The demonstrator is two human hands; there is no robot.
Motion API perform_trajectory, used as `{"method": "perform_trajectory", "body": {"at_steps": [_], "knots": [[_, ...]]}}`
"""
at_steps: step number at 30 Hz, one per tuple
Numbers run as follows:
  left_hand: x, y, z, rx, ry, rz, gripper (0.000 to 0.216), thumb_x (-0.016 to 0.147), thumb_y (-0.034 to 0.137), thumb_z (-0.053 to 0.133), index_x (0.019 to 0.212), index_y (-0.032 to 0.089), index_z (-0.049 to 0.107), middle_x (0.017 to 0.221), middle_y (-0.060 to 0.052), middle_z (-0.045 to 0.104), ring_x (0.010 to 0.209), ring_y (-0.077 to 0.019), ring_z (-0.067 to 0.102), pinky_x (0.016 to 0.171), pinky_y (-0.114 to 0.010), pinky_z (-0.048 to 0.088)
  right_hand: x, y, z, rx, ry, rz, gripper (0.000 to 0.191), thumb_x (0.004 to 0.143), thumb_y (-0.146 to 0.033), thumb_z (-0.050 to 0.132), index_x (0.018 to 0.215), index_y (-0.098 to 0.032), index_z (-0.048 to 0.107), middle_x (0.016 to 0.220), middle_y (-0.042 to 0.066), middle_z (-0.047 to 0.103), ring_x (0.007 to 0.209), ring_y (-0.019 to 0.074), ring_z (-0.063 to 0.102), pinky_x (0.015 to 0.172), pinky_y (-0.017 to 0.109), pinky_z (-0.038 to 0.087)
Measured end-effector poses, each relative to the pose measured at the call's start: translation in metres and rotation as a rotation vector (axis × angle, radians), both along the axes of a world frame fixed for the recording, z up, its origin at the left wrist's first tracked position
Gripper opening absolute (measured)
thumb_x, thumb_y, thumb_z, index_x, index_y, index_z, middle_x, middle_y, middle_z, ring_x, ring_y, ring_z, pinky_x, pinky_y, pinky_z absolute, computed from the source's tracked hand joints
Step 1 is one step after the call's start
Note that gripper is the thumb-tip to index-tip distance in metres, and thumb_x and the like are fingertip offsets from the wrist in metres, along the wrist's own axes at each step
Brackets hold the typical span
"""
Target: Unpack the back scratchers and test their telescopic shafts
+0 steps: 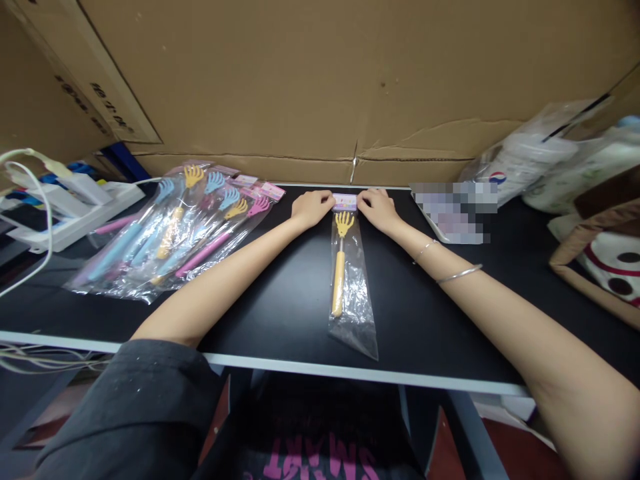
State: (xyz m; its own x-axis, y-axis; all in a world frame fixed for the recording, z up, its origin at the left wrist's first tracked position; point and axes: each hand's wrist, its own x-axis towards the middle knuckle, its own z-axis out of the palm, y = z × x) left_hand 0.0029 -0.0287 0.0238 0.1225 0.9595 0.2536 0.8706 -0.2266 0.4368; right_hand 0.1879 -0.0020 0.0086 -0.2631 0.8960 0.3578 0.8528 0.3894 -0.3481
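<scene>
A yellow back scratcher (pixel 339 280) lies in a clear plastic bag (pixel 357 293) on the black table, its claw end pointing away from me. Across the bag's far end runs a small printed header card (pixel 345 201). My left hand (pixel 313 208) pinches the card's left edge with curled fingers. At the opposite edge my right hand (pixel 379 208) does the same, with bracelets farther up that arm. To the left is a pile of bagged back scratchers (pixel 190 227) in blue, yellow and pink, overlapping one another.
A white power strip (pixel 75 213) with plugs and cables stands at the far left. A phone (pixel 445 217), partly pixelated, lies right of my hands. Beyond it are a bagged drink cup (pixel 530 157) and a brown-handled bag (pixel 595 247). Cardboard (pixel 320 80) walls the back.
</scene>
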Motion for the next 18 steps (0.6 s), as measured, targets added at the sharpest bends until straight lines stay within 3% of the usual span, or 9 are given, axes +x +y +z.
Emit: {"method": "perform_trajectory", "body": {"at_steps": [18], "knots": [[-0.0006, 0.0003, 0.0003, -0.011, 0.004, -0.015, 0.032, 0.088, 0.04, 0.04, 0.09, 0.026, 0.069, 0.097, -0.001, 0.071, 0.095, -0.0224, 0.063, 0.073, -0.025, 0.041, -0.0006, -0.0015, 0.0012, -0.011, -0.023, -0.009, 0.02, 0.085, -0.025, 0.041, 0.081, -0.021, 0.06, 0.104, 0.011, 0.064, 0.107, 0.032, 0.048, 0.083, 0.047, 0.038]]}}
